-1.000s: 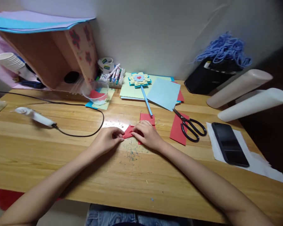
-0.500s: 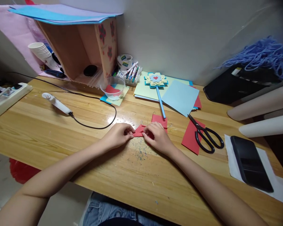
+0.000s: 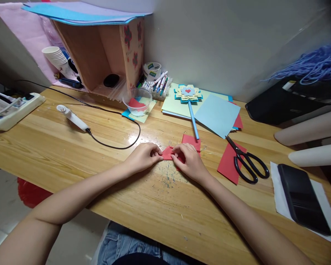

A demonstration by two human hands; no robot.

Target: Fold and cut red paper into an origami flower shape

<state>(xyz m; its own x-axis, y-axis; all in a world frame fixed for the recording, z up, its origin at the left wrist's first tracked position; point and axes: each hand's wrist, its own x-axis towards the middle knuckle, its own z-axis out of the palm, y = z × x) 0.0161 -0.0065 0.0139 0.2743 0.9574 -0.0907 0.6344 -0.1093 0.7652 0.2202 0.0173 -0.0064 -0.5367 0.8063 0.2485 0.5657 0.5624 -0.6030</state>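
Observation:
A small piece of folded red paper (image 3: 167, 153) lies low over the table between my hands. My left hand (image 3: 146, 156) pinches its left corner between thumb and fingers. On the other side, my right hand (image 3: 188, 161) grips the right part, and its fingers hide some of the folds. Just behind my right hand lies another red paper piece (image 3: 191, 140), partly covered by the hand. The blue stem of a layered paper flower (image 3: 188, 92) reaches down to that piece. Black-handled scissors (image 3: 246, 160) rest on a red paper rectangle (image 3: 228, 167) to the right.
A white glue gun (image 3: 73, 118) with a black cord lies at left, near a power strip (image 3: 19, 110). Behind stand a clear bowl (image 3: 138, 106), markers (image 3: 161, 85) and a cardboard box (image 3: 134, 59). A blue sheet (image 3: 217, 116) and a phone (image 3: 305, 198) are at right.
The whole view has shifted slightly, so everything sits a little farther right. Both hands keep their hold on the folded red paper, with hardly any visible movement.

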